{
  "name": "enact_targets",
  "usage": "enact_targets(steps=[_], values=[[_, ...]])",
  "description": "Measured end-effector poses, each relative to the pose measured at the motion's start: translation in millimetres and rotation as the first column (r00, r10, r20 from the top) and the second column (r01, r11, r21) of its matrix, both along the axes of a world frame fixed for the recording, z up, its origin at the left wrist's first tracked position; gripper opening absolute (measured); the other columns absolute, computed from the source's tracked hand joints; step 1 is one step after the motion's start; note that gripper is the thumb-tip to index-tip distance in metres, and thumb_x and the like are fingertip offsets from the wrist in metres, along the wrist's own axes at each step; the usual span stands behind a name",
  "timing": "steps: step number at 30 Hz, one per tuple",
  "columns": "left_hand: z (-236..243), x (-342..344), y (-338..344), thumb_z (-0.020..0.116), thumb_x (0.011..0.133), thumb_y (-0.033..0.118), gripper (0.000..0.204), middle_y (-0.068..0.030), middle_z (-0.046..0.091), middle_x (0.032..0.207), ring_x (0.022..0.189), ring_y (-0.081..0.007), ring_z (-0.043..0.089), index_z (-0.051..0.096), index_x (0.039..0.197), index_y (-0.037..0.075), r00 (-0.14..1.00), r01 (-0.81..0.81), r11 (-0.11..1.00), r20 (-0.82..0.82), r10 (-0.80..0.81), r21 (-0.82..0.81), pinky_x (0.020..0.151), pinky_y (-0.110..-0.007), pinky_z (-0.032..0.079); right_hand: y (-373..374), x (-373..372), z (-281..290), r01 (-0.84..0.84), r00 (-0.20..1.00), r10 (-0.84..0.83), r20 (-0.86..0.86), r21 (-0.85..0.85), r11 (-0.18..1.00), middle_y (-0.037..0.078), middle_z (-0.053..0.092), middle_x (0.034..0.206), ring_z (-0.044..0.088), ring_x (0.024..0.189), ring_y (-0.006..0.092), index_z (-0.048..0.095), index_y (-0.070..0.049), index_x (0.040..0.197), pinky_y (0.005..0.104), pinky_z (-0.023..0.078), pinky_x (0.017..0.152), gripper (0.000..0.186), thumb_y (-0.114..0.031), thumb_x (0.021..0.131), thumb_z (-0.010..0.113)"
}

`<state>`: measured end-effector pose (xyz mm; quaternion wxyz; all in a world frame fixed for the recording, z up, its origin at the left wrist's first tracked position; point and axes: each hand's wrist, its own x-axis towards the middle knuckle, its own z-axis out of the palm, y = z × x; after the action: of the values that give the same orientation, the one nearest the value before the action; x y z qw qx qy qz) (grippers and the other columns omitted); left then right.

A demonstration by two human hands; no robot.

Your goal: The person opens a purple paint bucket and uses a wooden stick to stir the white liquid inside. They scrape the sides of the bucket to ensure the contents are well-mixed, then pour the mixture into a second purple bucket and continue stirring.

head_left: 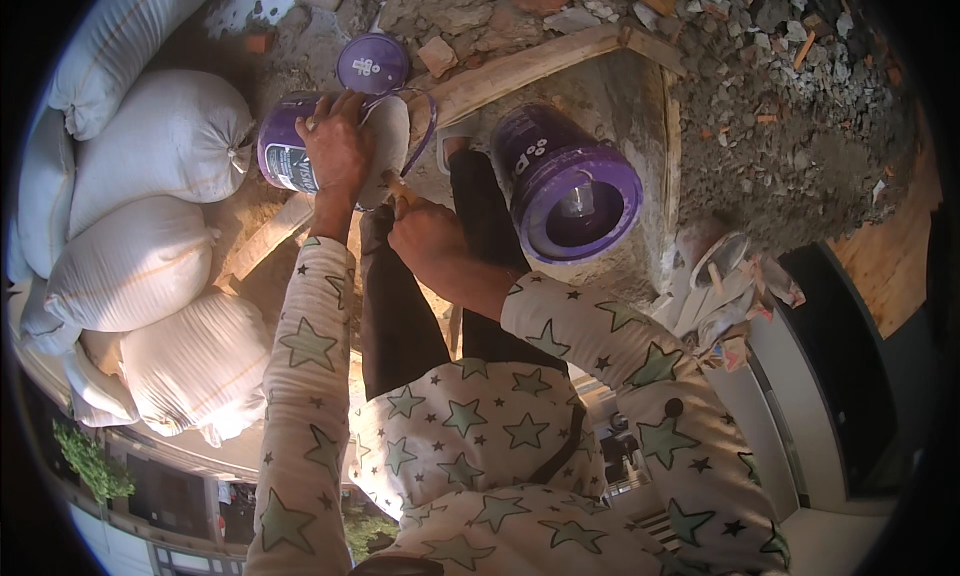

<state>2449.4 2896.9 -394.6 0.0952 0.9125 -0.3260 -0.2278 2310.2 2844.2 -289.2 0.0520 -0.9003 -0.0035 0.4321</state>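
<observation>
My left hand [338, 146] grips the rim of a purple plastic bucket [300, 151] lying on its side, mouth facing right. My right hand [428, 238], just near of it, pinches something small; I cannot tell what.

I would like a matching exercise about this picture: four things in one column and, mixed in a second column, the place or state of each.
Things:
1. left hand
2. open purple bucket
3. purple lid
4. white sacks

Places or states:
A. stacked at the person's left
B. lying flat on the ground
C. gripping the tilted bucket
D. empty, tipped toward the camera

Pairs: 1-C, 2-D, 3-B, 4-A
</observation>
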Motion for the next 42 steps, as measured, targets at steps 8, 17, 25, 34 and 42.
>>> enact_targets(steps=[8, 17, 25, 34, 42], values=[[-1.7, 6.9, 3.2, 0.066, 0.077, 0.011, 0.043, -0.0011, 0.062, 0.128, 0.127, -0.0258, 0.051, 0.063, 0.120, 0.017, 1.000, -0.013, 0.999, -0.022, 0.014, 0.030, 0.106, -0.061, 0.032, 14.9, -5.6, -32.6, 0.439, 0.884, -0.453, 0.116, 0.128, 0.890, 0.007, 0.069, 0.080, 0.069, 0.069, 0.0204, 0.065, -0.005, 0.115, 0.0329, 0.056, 0.054, 0.028, -0.015, 0.090, 0.057], [-8.9, 13.8, -0.2, 0.066, 0.078, 0.013, 0.038, 0.0017, 0.065, 0.119, 0.120, -0.0227, 0.056, 0.065, 0.116, 0.018, 1.000, -0.003, 1.000, -0.012, 0.003, 0.025, 0.103, -0.058, 0.036, 2.3, -24.1, -34.6, 0.441, 0.860, -0.483, 0.166, 0.236, 0.866, 0.008, 0.066, 0.073, 0.068, 0.067, 0.0215, 0.062, -0.004, 0.117, 0.0338, 0.057, 0.054, 0.030, -0.014, 0.088, 0.059], [-10.2, 12.8, 7.9, 0.063, 0.080, 0.016, 0.039, -0.0020, 0.062, 0.123, 0.121, -0.0265, 0.055, 0.064, 0.119, 0.017, 1.000, 0.022, 0.999, -0.004, -0.022, -0.036, 0.104, -0.058, 0.034, -0.5, -33.6, -5.1, 0.482, 0.857, -0.505, 0.107, 0.185, 0.857, 0.010, 0.065, 0.074, 0.068, 0.064, 0.0242, 0.060, -0.002, 0.118, 0.0350, 0.056, 0.052, 0.030, -0.013, 0.091, 0.057], [-5.8, 11.7, 0.2, 0.062, 0.080, 0.015, 0.039, -0.0038, 0.066, 0.116, 0.119, -0.0271, 0.057, 0.064, 0.119, 0.017, 1.000, 0.022, 0.997, -0.015, -0.021, 0.069, 0.104, -0.059, 0.035, 10.3, 21.5, -19.8, 0.503, 0.864, -0.501, -0.050, 0.057, 0.862, 0.005, 0.069, 0.088, 0.069, 0.089, 0.0209, 0.075, -0.010, 0.094, 0.0322, 0.057, 0.066, 0.014, -0.013, 0.084, 0.065], [-8.8, 15.4, 2.1, 0.061, 0.080, 0.014, 0.041, -0.0051, 0.066, 0.119, 0.122, -0.0281, 0.055, 0.064, 0.121, 0.016, 0.998, -0.022, 1.000, -0.058, 0.023, 0.012, 0.106, -0.059, 0.033, 13.5, 16.8, -50.1, 0.539, 0.840, -0.542, 0.028, 0.069, 0.840, 0.007, 0.070, 0.089, 0.070, 0.087, 0.0226, 0.073, -0.007, 0.098, 0.0333, 0.058, 0.068, 0.015, -0.013, 0.087, 0.063]])
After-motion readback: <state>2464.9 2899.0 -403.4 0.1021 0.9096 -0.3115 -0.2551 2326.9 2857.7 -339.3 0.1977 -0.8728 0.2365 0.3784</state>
